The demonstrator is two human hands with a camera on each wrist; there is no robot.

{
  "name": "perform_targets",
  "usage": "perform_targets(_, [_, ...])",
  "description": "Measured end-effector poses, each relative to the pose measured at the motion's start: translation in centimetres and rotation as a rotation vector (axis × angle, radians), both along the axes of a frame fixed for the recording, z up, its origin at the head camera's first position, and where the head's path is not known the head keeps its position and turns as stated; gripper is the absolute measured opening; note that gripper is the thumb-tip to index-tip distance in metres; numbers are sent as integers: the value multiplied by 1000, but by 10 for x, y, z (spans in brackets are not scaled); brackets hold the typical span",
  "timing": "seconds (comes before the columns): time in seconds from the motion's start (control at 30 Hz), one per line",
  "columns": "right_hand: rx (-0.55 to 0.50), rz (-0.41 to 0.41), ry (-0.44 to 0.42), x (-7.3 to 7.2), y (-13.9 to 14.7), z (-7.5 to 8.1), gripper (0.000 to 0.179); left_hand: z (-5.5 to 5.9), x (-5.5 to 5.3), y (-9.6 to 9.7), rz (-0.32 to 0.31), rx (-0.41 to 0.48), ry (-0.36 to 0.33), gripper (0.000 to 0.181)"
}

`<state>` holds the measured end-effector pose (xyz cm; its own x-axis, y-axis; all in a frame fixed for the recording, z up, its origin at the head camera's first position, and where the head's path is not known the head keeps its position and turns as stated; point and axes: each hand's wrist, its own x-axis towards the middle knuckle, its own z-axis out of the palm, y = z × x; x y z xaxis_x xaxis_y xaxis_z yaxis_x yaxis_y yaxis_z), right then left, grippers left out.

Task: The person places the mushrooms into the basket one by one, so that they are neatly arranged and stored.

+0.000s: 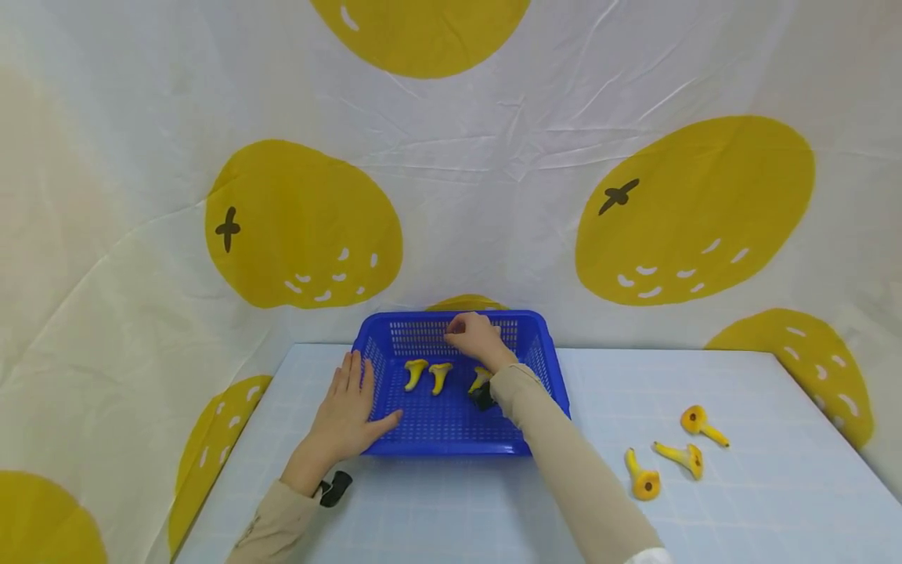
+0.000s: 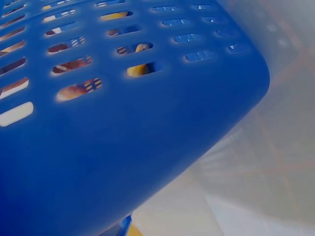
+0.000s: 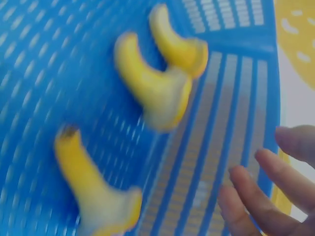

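A blue plastic basket (image 1: 451, 448) with slotted walls stands on the table. Inside lie yellow chanterelle mushrooms: one at the left (image 1: 415, 374), one beside it (image 1: 440, 377), and another (image 1: 480, 379) partly covered by the right wrist. My left hand (image 1: 345, 411) rests on the basket's left rim, fingers straight and thumb reaching over the inside; the left wrist view shows only the outer wall (image 2: 147, 123). Over the far part of the basket is my right hand (image 1: 475, 337). Its fingers (image 3: 256, 201) are loosely bent in the right wrist view, thumb apart, with nothing seen between them.
Three more chanterelles lie on the table to the right of the basket: one farther back (image 1: 694, 420), one in the middle (image 1: 682, 458) and one nearer (image 1: 644, 478). A white cloth (image 1: 493, 196) printed with yellow fruit hangs just behind the basket.
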<state>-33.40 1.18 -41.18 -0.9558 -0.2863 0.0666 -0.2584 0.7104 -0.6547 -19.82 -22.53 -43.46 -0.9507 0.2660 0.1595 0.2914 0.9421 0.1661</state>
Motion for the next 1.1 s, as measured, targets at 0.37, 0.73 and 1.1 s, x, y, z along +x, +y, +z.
perform_targets(0.37, [144, 30, -92, 2, 27, -4, 11, 0, 3, -6, 31, 7, -16, 102])
perform_targets(0.73, [250, 63, -187, 9, 36, -11, 17, -1, 1, -6, 16, 13, -18, 102])
perform_targets(1.1, [197, 30, -176, 7, 46, -32, 17, -2, -1, -1, -1, 13, -3, 102])
